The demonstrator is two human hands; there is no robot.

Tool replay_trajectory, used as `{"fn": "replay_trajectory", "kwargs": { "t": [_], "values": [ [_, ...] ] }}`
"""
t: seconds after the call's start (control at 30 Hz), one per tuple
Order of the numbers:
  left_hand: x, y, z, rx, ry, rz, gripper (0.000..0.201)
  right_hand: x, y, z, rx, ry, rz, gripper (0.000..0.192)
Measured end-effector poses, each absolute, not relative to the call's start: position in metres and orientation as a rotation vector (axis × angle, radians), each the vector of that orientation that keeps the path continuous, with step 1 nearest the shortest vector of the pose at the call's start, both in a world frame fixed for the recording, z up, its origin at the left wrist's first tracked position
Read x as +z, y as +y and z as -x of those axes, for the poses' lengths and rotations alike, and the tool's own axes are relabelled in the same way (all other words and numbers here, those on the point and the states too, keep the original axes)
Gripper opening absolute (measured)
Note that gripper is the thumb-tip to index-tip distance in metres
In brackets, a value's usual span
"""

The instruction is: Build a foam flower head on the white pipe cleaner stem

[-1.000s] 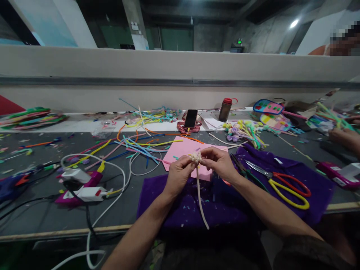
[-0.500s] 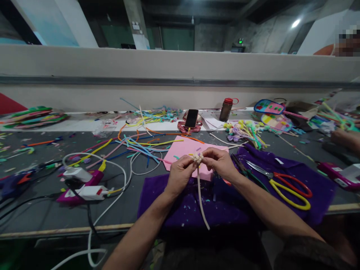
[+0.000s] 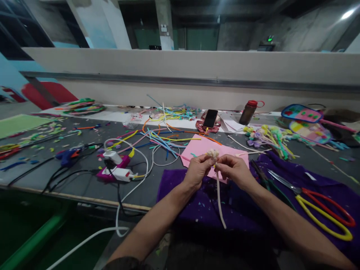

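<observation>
Between my fingertips is a cream pipe-cleaner flower, its fuzzy head up and its long stem hanging down over the purple cloth. My left hand is closed, pinching just under the flower head. With thumb and fingers together, my right hand grips the top of the stem right beside it. Behind both hands lies a pink sheet with small coloured scraps on it. The purple cloth is spread beneath my forearms.
Scissors with red and yellow handles lie at right, near dark-handled pliers. Loose pipe cleaners, a phone, a bottle and finished flowers sit behind. Power strips, cables and a blue glue gun are at left.
My view has turned left, so everything sits further right. My right hand has slid from the flower head down to the top of its stem. The left still pinches the flower.
</observation>
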State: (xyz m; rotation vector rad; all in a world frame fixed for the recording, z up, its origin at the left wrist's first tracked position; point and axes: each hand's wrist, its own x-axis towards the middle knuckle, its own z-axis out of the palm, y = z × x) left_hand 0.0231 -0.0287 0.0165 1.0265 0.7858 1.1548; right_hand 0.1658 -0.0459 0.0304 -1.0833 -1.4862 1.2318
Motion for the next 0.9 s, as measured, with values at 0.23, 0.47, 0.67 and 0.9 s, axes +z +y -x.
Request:
{"fn": "replay_trajectory", "kwargs": {
  "t": [0.23, 0.47, 0.67, 0.9],
  "values": [
    [0.018, -0.033, -0.025, 1.127, 0.738, -1.031, 0.035, 0.031, -0.048, -0.163, 1.345, -1.384, 1.081, 0.025],
    [0.018, -0.033, -0.025, 1.142, 0.730, -1.020, 0.032, 0.027, -0.046, -0.167, 1.383, -1.378, 1.037, 0.024],
    [0.016, -0.028, -0.024, 1.143, 0.723, -1.016, 0.027, 0.026, -0.046, -0.166, 1.414, -1.405, 1.050, 0.024],
    [0.015, -0.023, -0.024, 1.115, 0.769, -1.000, 0.027, 0.025, -0.041, -0.165, 1.396, -1.370, 1.038, 0.025]
  ]
}}
